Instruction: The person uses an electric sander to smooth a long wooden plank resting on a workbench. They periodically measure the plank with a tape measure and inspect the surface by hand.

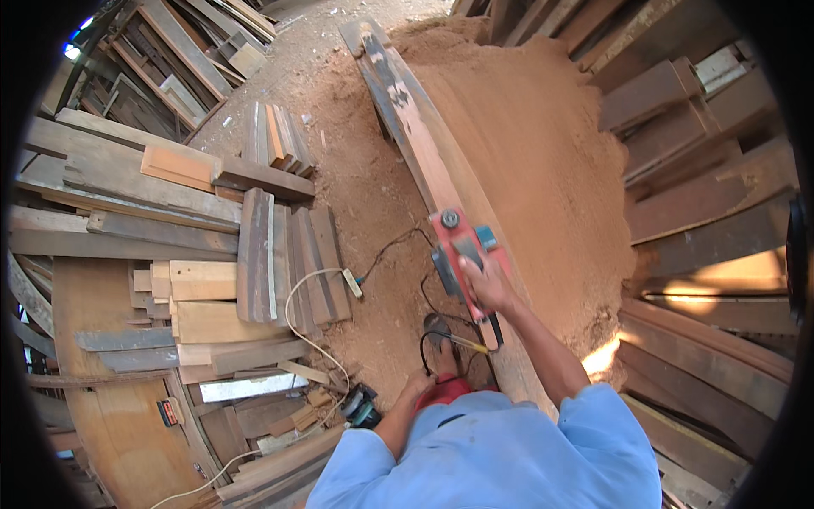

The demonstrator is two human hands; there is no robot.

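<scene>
My right hand [488, 283] is closed around the handle of a red electric hand planer [455, 232]. The planer rests on a long, narrow wooden board [425, 156]. Bare pinkish wood shows ahead of the tool, with dark old surface left in patches toward the far end. Beneath the board runs a wider plank [467, 162]. Low and close to my body, my left hand [420, 383] grips the black power cord [422, 347], which loops up to the planer's rear.
Sawdust and shavings [547, 159] are heaped right of the plank. Stacked boards [292, 261] line the left side; more timber [693, 184] leans at right. A white extension cord [292, 305] with a socket block [351, 283] crosses the left. Another power tool [361, 407] sits nearby.
</scene>
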